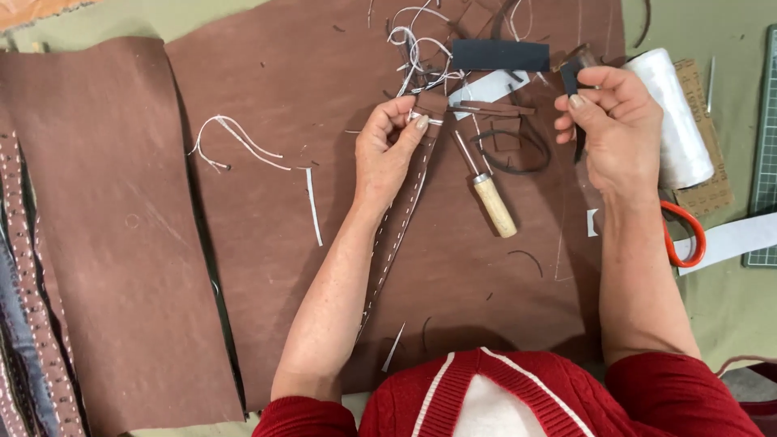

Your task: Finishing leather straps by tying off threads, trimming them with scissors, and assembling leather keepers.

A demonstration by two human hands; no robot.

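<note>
Stitched brown leather strap [405, 202], centre of frame, running from upper middle down toward the lower middle, top end pinched between thumb and fingers of left hand [388, 150]. Right hand [615, 129], upper right, closed on a small dark tool [571, 77]. Between the hands, wooden-handled awl [490, 198] lying on a large brown leather sheet [267, 267]. White thread spool [680, 121] just beside the right hand; orange-handled scissors [684, 239] below it. Loose white threads [235, 137] at upper left.

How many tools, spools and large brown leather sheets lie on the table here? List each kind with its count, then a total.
Large brown leather sheets: 2
Wooden-handled awl: 1
Orange-handled scissors: 1
White thread spool: 1
Total: 5
</note>
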